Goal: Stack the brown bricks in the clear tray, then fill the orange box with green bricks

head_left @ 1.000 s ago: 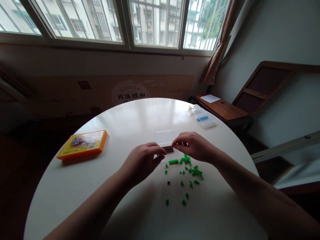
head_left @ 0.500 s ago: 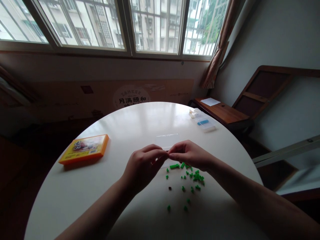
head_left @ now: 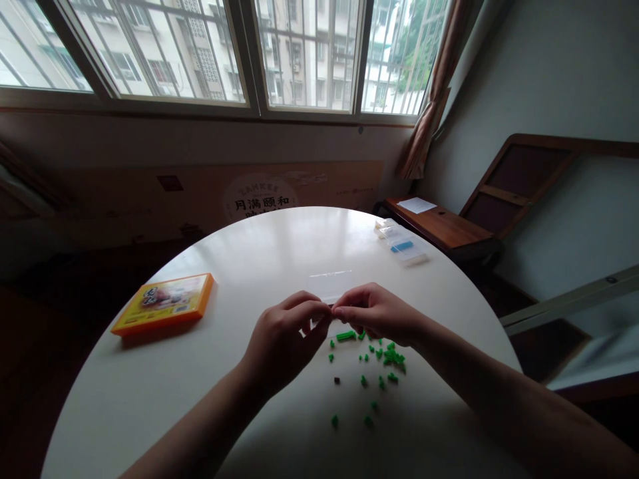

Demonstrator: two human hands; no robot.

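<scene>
A round, glossy white bench (head_left: 124, 386) fills the lower and middle frame. Beyond it, across the middle left, a wide tan printed board (head_left: 349, 174) carries a pale round emblem with the dark characters 月满颐和; a second line is cut off by the bench edge, the arched letters above look like "ANKEE", their start unclear, and the small line farther right is too blurred to read.

The bare left hand (head_left: 287, 332) reaches in from the lower left, thumb and forefinger nearly together at the tips, a gap showing behind them. The bare right hand (head_left: 377, 311) comes from the lower right, fingers curled, thumb and forefinger drawn together. The two sets of fingertips meet at the centre of the frame; whether either pinches a piece cannot be told.

At middle left lies a flat orange plastic box (head_left: 164, 305) with a yellow picture label, its dark characters too soft to read. At the right of the bench's far edge sits a clear plastic pack (head_left: 412, 258) with a bright blue strip. A thin transparent plastic sheet (head_left: 329, 285) lies just past the fingertips.

Small green plastic pieces (head_left: 393, 356) scatter below the right hand, beside a longer green plastic bar (head_left: 345, 336). One dark brown block (head_left: 337, 380) lies below centre, and a dark reddish-brown sliver (head_left: 330, 305) shows at the fingertips.
</scene>
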